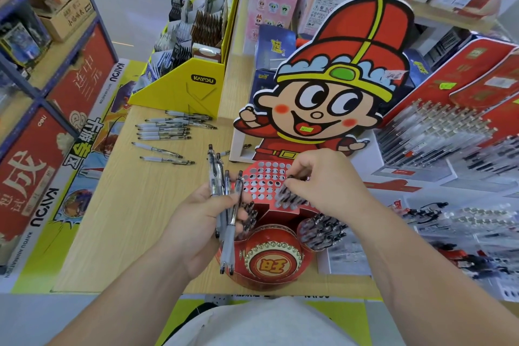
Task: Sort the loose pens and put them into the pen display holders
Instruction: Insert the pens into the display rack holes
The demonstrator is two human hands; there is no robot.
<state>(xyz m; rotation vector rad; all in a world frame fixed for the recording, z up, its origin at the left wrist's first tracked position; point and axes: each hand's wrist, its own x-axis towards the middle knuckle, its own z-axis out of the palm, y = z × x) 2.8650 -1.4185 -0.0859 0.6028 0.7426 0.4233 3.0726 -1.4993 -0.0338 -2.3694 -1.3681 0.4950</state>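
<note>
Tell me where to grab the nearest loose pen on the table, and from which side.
Probably pinch the nearest loose pen mid-barrel from above, across its near and far sides: it lies flat on the table, crosswise, apart from the other loose pens.

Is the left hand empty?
No, the left hand grips a bundle of pens above the wooden table.

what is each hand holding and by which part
Left grip holds a bundle of pens around their middles; right grip seems to pinch one pen by its top end.
</note>
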